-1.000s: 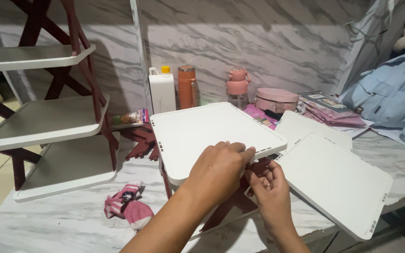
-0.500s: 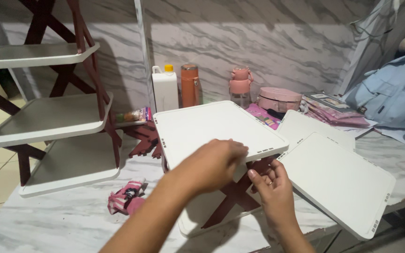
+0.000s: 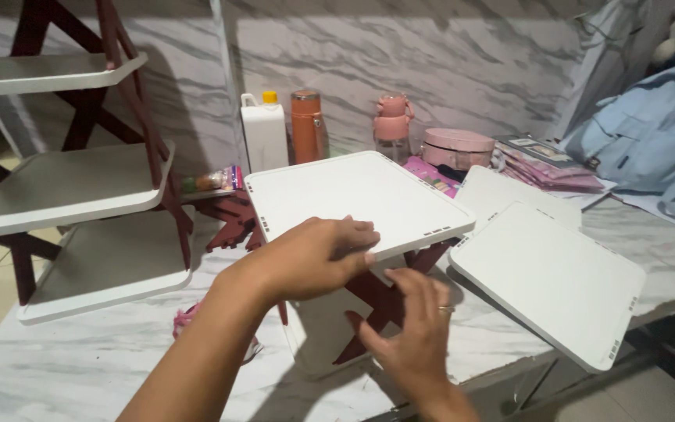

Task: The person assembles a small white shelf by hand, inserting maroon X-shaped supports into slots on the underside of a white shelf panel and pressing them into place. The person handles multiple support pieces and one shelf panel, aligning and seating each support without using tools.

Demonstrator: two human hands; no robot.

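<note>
Left hand [image 3: 318,254] flat on the near edge of a white panel [image 3: 353,199], fingers curled over the rim, gripping it. Right hand [image 3: 412,332] just below, fingers spread and loose around a dark red frame [image 3: 388,293] under the panel; whether it truly grips the frame, cannot tell. Panel roughly level, raised above the marble table [image 3: 64,367], seated on the frame's crossed legs. Second white panel [image 3: 548,277] lying to the right, tilted over the table edge, a third [image 3: 501,191] partly under it. Finished shelf rack [image 3: 64,184] standing at left. Behind the panel, by the wall: white bottle [image 3: 266,133], orange flask [image 3: 308,125], pink bottle [image 3: 394,125], pink box [image 3: 456,148]. Blue cloth [image 3: 650,133] at far right.
</note>
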